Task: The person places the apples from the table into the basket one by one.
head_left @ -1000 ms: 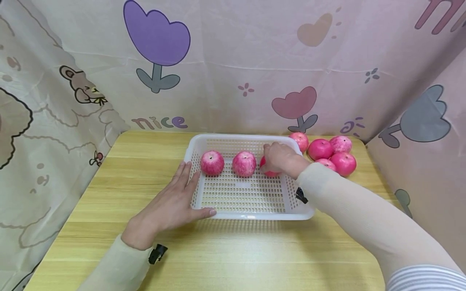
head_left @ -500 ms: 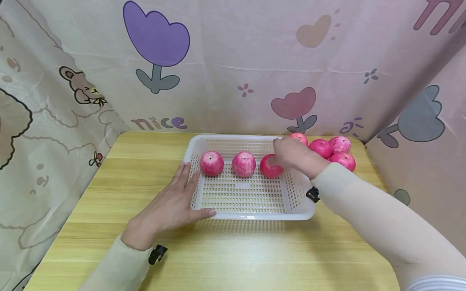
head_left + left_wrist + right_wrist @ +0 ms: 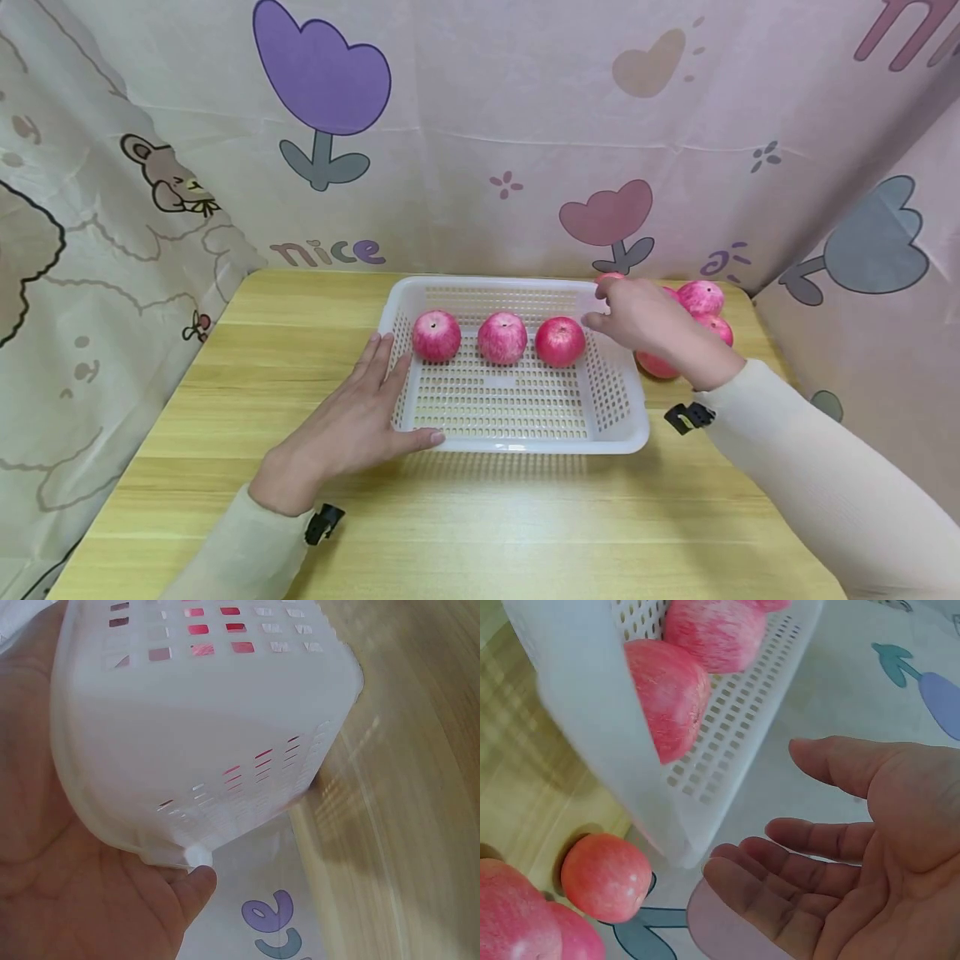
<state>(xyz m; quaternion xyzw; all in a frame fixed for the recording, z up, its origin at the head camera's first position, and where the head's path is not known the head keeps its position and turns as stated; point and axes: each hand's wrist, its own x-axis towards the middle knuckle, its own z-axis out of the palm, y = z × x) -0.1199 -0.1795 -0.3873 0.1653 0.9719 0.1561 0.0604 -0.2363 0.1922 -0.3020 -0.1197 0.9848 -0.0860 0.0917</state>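
Observation:
Three red apples stand in a row inside a white plastic basket (image 3: 525, 447): a left apple (image 3: 437, 336), a middle apple (image 3: 502, 338) and a right apple (image 3: 560, 342). My left hand (image 3: 352, 421) rests along the basket's left rim, fingers spread and thumb over the front edge. The left wrist view shows that palm against the basket (image 3: 195, 712). My right hand (image 3: 652, 321) hovers over the basket's back right corner, partly hiding the loose apples beyond. In the right wrist view the right hand (image 3: 832, 855) holds nothing, its fingers loosely bent and the thumb apart.
Several apples lie on the wooden table (image 3: 225, 400) right of the basket, among them a pale striped apple (image 3: 701, 297). In the right wrist view a small apple (image 3: 606, 877) sits close to the basket. A printed curtain (image 3: 465, 142) hangs behind the table.
My right hand has let go of the right apple, leaving it in the basket, and has moved right toward the loose apples. The left hand has stayed in place.

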